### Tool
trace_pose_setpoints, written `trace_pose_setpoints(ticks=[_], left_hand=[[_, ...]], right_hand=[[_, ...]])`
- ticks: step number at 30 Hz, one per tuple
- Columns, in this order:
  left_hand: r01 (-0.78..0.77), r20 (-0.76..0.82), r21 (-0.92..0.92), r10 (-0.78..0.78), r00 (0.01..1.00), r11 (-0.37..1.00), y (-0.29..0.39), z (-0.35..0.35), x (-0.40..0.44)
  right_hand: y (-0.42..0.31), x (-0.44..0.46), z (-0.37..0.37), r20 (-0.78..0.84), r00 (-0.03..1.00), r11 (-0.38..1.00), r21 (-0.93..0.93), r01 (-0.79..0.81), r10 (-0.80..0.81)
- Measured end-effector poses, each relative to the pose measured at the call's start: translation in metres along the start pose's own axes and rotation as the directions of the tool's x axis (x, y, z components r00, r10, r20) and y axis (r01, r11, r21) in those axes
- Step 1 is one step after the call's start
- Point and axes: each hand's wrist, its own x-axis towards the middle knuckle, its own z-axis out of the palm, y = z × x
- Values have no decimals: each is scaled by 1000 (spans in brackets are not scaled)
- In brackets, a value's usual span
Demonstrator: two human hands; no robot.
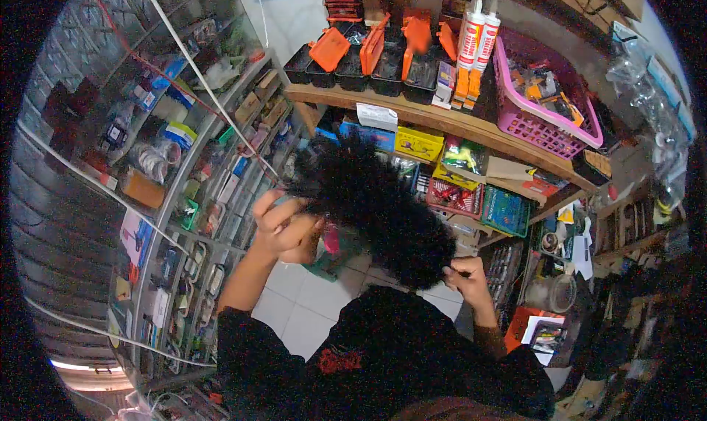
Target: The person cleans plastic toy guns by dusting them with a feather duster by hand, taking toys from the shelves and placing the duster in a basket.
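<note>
A long, black, fluffy duster (pixel 383 207) stretches across the middle of the view, in front of my chest. My left hand (pixel 286 226) has its fingers curled at the duster's left end, partly among the dark fibres. Close by that hand shows a small bright pink piece (pixel 331 238); whether it belongs to the duster I cannot tell. At the lower right end, my right hand (pixel 465 277) is closed with fingers pinched against the black fibres. The duster's core is hidden by its fluff.
Ahead, a wooden shelf (pixel 434 115) carries black bins with orange lids (pixel 328 49), sealant tubes (pixel 477 42) and a pink basket (pixel 549 112). Packed boxes fill the level below. A glass display case (pixel 191 193) stands left. White floor tiles (pixel 302 303) lie underneath.
</note>
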Motion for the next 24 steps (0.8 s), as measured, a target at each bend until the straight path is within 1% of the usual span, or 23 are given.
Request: trace_pose_setpoints(ticks=[1, 4, 5, 7, 8, 9, 12, 13, 14, 15, 16, 17, 18, 19, 20, 22, 24], left_hand=[[-9, 40, -5, 9, 999, 1000, 0, -2, 7], [185, 76, 24, -187, 979, 982, 3, -4, 3], [223, -1, -52, -224, 975, 973, 2, -2, 2], [279, -136, -213, -311, 941, 936, 2, 5, -7], [393, -78, -137, -405, 911, 909, 4, 4, -19], [493, -19, -48, -494, 869, 869, 6, 2, -21], [319, -55, -242, -342, 938, 916, -7, 5, -3], [249, -150, -136, -269, 952, 959, -7, 12, 2], [223, -335, -192, -278, 900, 956, -8, 22, 13], [501, -302, -253, -559, 772, 828, -2, 29, 14], [726, -253, -301, -786, 564, 618, 2, 34, 8], [756, -173, -421, -862, 476, 502, -1, 41, -8], [780, -53, -517, -922, 383, 354, -5, 48, -23], [788, 98, -590, -953, 287, 176, -5, 55, -37], [778, 250, -628, -942, 223, 18, -4, 62, -51], [742, 518, -625, -839, 163, -242, 2, 77, -67], [744, 644, -581, -746, 173, -329, 14, 87, -75]], right_hand=[[-10, 0, 5, -31, 999, 999, -42, -24, 23], [-5, 6, 7, -126, 992, 987, -160, -26, 5], [8, 2, 2, -104, 994, 989, -147, 21, -37], [8, 0, -2, 14, 987, 978, -135, 158, -158], [8, -2, -3, 71, 974, 967, -122, 222, -215], [12, -1, 7, -35, 983, 970, -167, 174, -183], [6, 1, 11, -123, 990, 986, -158, 56, -75], [14, -1, 5, -63, 994, 983, -168, 73, -85], [14, -1, 7, -51, 993, 986, -135, 99, -107], [14, 0, 9, -39, 991, 987, -101, 124, -128], [13, 0, 12, -29, 988, 987, -66, 147, -150], [10, 1, 15, -46, 992, 989, -94, 115, -119], [6, 3, 18, -65, 994, 989, -123, 83, -91], [4, 5, 20, -83, 994, 987, -153, 52, -66], [6, 6, 19, -54, 990, 979, -165, 120, -130], [11, 8, 17, 10, 967, 951, -181, 251, -253], [6, 9, 23, -141, 971, 961, -230, 157, -192]])
